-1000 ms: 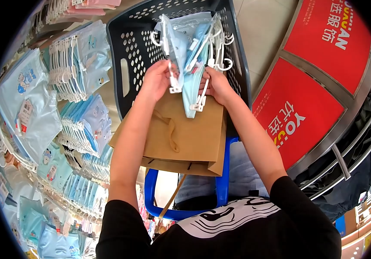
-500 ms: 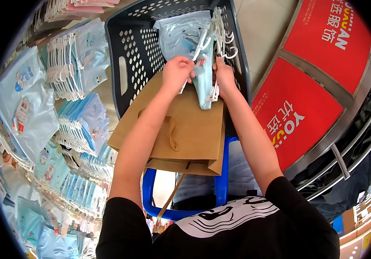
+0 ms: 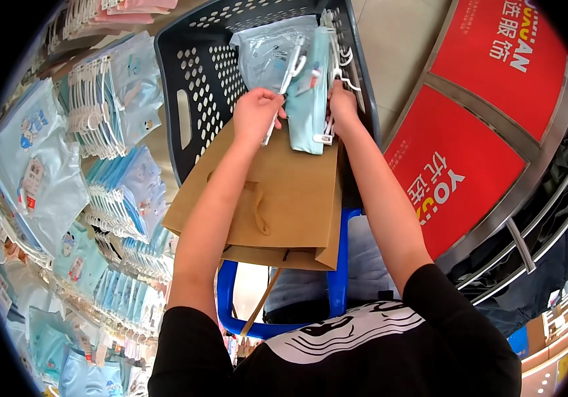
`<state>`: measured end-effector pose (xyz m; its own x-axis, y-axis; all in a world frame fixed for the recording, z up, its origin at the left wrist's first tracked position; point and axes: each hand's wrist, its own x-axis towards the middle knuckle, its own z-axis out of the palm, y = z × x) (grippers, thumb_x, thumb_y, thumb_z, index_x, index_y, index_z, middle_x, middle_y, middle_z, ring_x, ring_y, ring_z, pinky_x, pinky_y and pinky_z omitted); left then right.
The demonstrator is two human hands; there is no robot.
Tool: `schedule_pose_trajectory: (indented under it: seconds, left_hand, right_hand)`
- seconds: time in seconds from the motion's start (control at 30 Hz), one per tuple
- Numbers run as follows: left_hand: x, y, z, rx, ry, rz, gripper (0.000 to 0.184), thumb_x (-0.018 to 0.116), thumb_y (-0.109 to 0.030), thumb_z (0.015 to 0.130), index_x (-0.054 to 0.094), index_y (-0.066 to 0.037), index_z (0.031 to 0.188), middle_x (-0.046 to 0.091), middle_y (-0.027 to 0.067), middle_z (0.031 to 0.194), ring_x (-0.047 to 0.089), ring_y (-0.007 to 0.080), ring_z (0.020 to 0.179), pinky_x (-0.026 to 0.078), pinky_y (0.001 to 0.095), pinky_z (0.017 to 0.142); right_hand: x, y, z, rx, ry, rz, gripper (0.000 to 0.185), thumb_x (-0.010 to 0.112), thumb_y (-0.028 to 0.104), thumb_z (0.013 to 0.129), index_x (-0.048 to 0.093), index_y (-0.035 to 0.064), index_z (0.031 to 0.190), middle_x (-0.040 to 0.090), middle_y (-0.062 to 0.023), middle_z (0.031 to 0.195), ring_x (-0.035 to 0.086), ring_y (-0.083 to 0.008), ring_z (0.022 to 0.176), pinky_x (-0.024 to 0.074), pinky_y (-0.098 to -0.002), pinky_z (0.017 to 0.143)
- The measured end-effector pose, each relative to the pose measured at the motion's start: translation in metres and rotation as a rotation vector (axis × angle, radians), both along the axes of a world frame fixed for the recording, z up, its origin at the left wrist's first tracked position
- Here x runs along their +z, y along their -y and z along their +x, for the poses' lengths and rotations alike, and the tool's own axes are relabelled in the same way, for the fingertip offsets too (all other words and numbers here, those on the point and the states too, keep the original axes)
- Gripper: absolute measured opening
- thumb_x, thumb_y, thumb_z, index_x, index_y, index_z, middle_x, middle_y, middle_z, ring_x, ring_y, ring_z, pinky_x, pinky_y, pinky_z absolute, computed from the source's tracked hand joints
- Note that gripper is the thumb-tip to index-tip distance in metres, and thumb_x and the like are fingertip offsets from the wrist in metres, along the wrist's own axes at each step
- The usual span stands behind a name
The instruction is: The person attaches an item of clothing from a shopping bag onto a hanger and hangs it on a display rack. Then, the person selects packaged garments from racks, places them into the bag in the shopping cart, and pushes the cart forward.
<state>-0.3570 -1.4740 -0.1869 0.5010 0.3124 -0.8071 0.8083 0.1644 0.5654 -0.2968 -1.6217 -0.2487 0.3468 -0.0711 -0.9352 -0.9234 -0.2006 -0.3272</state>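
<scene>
My left hand is closed on a white hanger that stands at a slant over the basket. My right hand is closed on several white hangers near the basket's right side. Between my hands lies a light teal packaged garment with a small tag. A clear pack with pale blue cloth rests behind my left hand. Below both hands a brown paper bag lies across the near part of the dark basket.
Racks of packaged pale blue garments on white hangers fill the left. Red sign panels with a metal rail stand at the right, dark clothes beyond. A blue cart handle is near my body.
My left hand has moved right, then slightly back left, with a hanger. The hangers on the right are gathered under my right hand, and the teal garment now shows broader between them.
</scene>
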Motion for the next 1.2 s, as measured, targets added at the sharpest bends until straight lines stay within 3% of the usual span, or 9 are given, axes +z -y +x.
schedule_pose_trajectory:
  seconds: [0.2, 0.27, 0.37, 0.57, 0.67, 0.9, 1.0, 1.13, 1.2]
  left_hand:
    - [0.006, 0.019, 0.023, -0.598, 0.109, 0.567, 0.011, 0.062, -0.017, 0.071, 0.061, -0.006, 0.072, 0.061, 0.0124, 0.065, 0.058, 0.0318, 0.062, 0.048, 0.0400, 0.057]
    - [0.006, 0.029, 0.035, -0.755, 0.168, 0.805, 0.011, 0.061, -0.018, 0.072, 0.061, -0.007, 0.072, 0.063, 0.0112, 0.064, 0.061, 0.0270, 0.059, 0.049, 0.0384, 0.055]
    - [0.012, 0.054, 0.059, -0.813, 0.086, 0.869, 0.009, 0.059, -0.014, 0.071, 0.062, -0.007, 0.073, 0.064, 0.0125, 0.069, 0.063, 0.0302, 0.064, 0.050, 0.0407, 0.058]
    - [0.024, 0.100, 0.064, -0.959, 0.069, 0.725, 0.008, 0.057, -0.010, 0.072, 0.062, -0.005, 0.073, 0.064, 0.0127, 0.070, 0.065, 0.0278, 0.066, 0.051, 0.0362, 0.056]
    - [0.017, 0.106, 0.063, -0.951, 0.046, 0.737, 0.008, 0.057, -0.010, 0.072, 0.063, -0.005, 0.073, 0.065, 0.0121, 0.070, 0.065, 0.0270, 0.066, 0.052, 0.0355, 0.056]
    - [-0.020, 0.089, 0.080, -0.980, -0.044, 0.629, 0.009, 0.057, -0.009, 0.071, 0.064, -0.005, 0.075, 0.065, 0.0142, 0.077, 0.065, 0.0276, 0.072, 0.052, 0.0369, 0.060]
    - [-0.047, 0.084, 0.060, -0.826, -0.051, 0.574, 0.011, 0.057, -0.008, 0.069, 0.065, -0.006, 0.076, 0.064, 0.0143, 0.081, 0.064, 0.0281, 0.074, 0.051, 0.0378, 0.063]
    - [-0.087, 0.067, 0.022, -0.441, 0.128, 0.258, 0.018, 0.067, -0.022, 0.070, 0.064, -0.006, 0.079, 0.063, 0.0108, 0.072, 0.058, 0.0191, 0.055, 0.047, 0.0310, 0.056]
    - [-0.102, 0.061, 0.009, -0.209, 0.153, 0.090, 0.017, 0.067, -0.022, 0.074, 0.064, -0.006, 0.079, 0.060, 0.0055, 0.065, 0.052, 0.0111, 0.051, 0.042, 0.0246, 0.048]
  right_hand:
    - [-0.042, -0.010, 0.014, 0.116, 0.101, -0.075, 0.042, 0.047, 0.033, 0.087, 0.059, -0.0022, 0.068, 0.053, -0.0101, 0.052, 0.050, -0.0206, 0.040, 0.0364, -0.0344, 0.038]
    - [-0.044, -0.012, 0.012, 0.123, 0.116, -0.076, 0.039, 0.050, 0.033, 0.085, 0.060, -0.0024, 0.074, 0.058, -0.0126, 0.059, 0.057, -0.0229, 0.050, 0.0428, -0.0361, 0.046]
    - [-0.047, -0.003, -0.006, 0.422, 0.431, -0.150, 0.037, 0.053, 0.030, 0.082, 0.056, -0.0025, 0.099, 0.063, -0.0192, 0.089, 0.061, -0.0292, 0.086, 0.0457, -0.0386, 0.075]
    - [-0.021, 0.017, -0.042, 0.319, 0.634, 0.022, 0.034, 0.060, 0.021, 0.077, 0.055, -0.0019, 0.102, 0.063, -0.0185, 0.092, 0.060, -0.0312, 0.085, 0.0453, -0.0357, 0.076]
    - [0.013, 0.024, -0.033, 0.628, 0.643, -0.007, 0.033, 0.060, 0.019, 0.077, 0.055, -0.0020, 0.102, 0.063, -0.0180, 0.093, 0.060, -0.0306, 0.086, 0.0451, -0.0353, 0.076]
    - [0.069, 0.040, -0.053, 0.503, 0.762, 0.048, 0.026, 0.053, 0.010, 0.079, 0.057, -0.0021, 0.102, 0.060, -0.0164, 0.101, 0.057, -0.0306, 0.093, 0.0437, -0.0361, 0.082]
    - [0.124, 0.050, -0.024, 0.776, 0.703, 0.066, 0.026, 0.054, 0.005, 0.077, 0.059, 0.0008, 0.102, 0.055, -0.0150, 0.107, 0.052, -0.0321, 0.099, 0.0387, -0.0394, 0.089]
    - [0.116, 0.049, 0.007, 1.044, 1.182, -0.568, 0.045, 0.059, 0.007, 0.071, 0.051, 0.0092, 0.115, 0.056, -0.0135, 0.104, 0.052, -0.0286, 0.102, 0.0373, -0.0390, 0.090]
    - [0.083, 0.060, 0.009, 0.890, 0.956, -0.460, 0.048, 0.057, 0.010, 0.075, 0.045, 0.0076, 0.122, 0.057, -0.0194, 0.102, 0.054, -0.0344, 0.099, 0.0403, -0.0401, 0.086]
